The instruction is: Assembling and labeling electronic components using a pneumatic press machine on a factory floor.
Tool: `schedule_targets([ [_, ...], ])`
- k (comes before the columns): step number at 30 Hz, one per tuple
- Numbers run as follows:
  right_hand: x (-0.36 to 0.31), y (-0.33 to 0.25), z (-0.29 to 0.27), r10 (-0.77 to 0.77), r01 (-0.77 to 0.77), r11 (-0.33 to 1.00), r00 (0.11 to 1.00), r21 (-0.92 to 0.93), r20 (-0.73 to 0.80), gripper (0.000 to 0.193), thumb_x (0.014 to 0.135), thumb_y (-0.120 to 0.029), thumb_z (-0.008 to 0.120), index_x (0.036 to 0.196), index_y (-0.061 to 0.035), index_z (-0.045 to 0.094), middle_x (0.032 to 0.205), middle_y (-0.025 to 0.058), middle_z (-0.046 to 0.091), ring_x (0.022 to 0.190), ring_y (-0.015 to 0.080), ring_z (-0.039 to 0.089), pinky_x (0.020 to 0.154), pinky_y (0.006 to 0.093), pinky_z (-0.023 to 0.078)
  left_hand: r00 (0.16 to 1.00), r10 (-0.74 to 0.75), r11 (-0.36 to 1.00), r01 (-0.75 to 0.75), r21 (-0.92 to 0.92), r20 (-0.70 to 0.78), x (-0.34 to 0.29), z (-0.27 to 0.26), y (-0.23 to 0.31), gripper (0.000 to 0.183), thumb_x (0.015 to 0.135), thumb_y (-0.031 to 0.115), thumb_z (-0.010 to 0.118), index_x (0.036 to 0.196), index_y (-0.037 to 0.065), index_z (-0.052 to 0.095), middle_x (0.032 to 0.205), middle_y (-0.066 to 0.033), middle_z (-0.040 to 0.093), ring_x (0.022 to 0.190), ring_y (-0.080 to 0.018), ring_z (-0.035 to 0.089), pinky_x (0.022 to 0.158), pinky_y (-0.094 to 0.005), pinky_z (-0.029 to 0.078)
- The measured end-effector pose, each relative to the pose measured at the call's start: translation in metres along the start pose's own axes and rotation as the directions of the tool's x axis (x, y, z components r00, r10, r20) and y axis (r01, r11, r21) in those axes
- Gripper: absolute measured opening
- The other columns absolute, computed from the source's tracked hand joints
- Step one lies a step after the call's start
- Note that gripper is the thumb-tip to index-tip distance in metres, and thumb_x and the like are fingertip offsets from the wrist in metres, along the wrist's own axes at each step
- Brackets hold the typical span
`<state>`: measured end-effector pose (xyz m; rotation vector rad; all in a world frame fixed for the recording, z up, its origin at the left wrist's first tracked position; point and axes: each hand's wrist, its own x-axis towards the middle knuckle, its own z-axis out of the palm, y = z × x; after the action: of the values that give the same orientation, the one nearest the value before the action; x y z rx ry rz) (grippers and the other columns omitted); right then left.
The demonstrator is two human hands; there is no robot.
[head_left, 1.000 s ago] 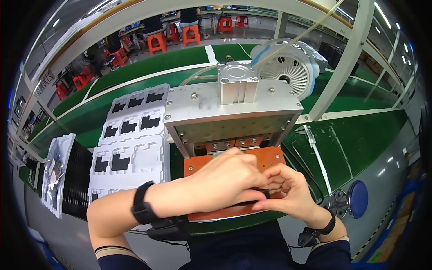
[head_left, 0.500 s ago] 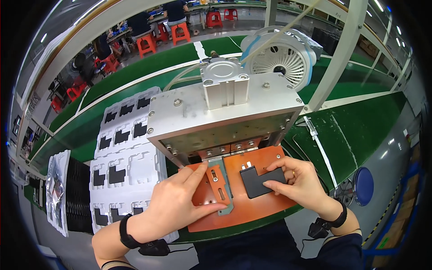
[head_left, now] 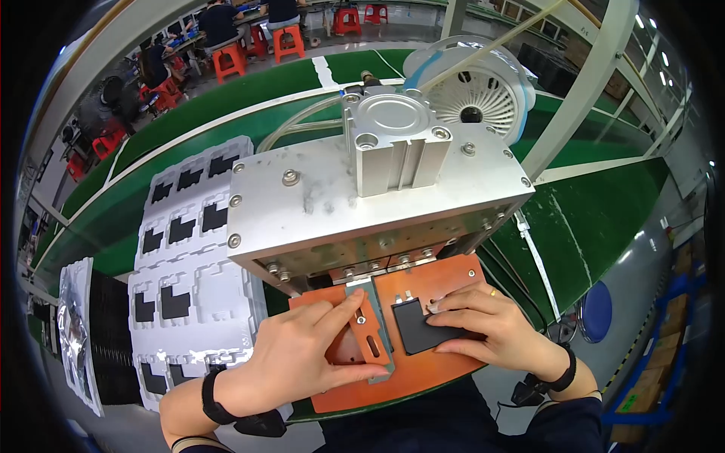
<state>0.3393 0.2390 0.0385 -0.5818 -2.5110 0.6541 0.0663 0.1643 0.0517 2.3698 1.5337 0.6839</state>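
Note:
My left hand [head_left: 294, 347] grips an orange slotted clamp piece [head_left: 365, 336], forefinger at its far end and thumb at its near end. Under that piece lies a grey-green metal strip [head_left: 383, 332], running front to back across the orange base plate [head_left: 438, 371]. My right hand [head_left: 498, 321] holds a flat black L-shaped battery pack [head_left: 411, 330], its fingers on the right arm of the L. The pack lies on the base plate close to the strip's right side, and two small pale tabs stick out of its far edge toward the machine.
A silver pneumatic press [head_left: 302, 189] overhangs the plate's far side. White trays [head_left: 204, 332] with black L-shaped parts stand at the left. Behind the press is a white fan [head_left: 483, 102]. A blue round stool [head_left: 595, 311] stands at the right; people sit at a far bench.
The black battery pack has slid left, nearer the strip. My right fingers have come down lower over it. My left hand keeps its grip; the whole view has shifted slightly.

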Motion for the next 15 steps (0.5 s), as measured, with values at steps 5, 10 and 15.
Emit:
schedule_targets([
  [5, 0.017, 0.002, 0.002, 0.001, -0.002, 0.998, 1.0, 0.056, 0.029, 0.033, 0.075, -0.019, 0.076, 0.105, -0.008, 0.067, 0.107, 0.0056, 0.063, 0.088, 0.0232, 0.057, 0.077, 0.0332, 0.046, 0.998, -0.027, 0.997, 0.023, 0.067, 0.059, 0.002, -0.004, 0.003, 0.08, 0.066, 0.057, 0.077, 0.119, 0.0, 0.059, 0.078, -0.0068, 0.055, 0.064, -0.0184, 0.06, 0.051, -0.0276, 0.048],
  [10, 0.034, 0.003, 0.01, 0.008, -0.009, 1.0, 0.999, -0.014, -0.051, 0.024, 0.079, -0.015, 0.071, 0.103, -0.0103, 0.067, 0.089, 0.0032, 0.054, 0.081, 0.022, 0.054, 0.07, 0.0323, 0.044, 0.979, 0.205, 0.973, -0.205, 0.102, 0.015, -0.002, -0.006, 0.01, 0.069, 0.074, 0.054, 0.071, 0.119, 0.004, 0.059, 0.103, -0.0079, 0.057, 0.095, -0.0206, 0.057, 0.073, -0.0302, 0.047],
  [15, 0.042, 0.001, 0.022, -0.057, 0.045, 0.971, 0.997, -0.233, -0.046, 0.027, 0.076, -0.012, 0.07, 0.103, -0.0124, 0.067, 0.085, 0.0033, 0.051, 0.077, 0.021, 0.052, 0.066, 0.0323, 0.042, 0.949, 0.284, 0.958, -0.287, 0.002, 0.138, -0.006, 0.01, 0.007, 0.065, 0.083, 0.058, 0.059, 0.119, 0.005, 0.058, 0.127, -0.0089, 0.055, 0.116, -0.0259, 0.051, 0.097, -0.0405, 0.037],
])
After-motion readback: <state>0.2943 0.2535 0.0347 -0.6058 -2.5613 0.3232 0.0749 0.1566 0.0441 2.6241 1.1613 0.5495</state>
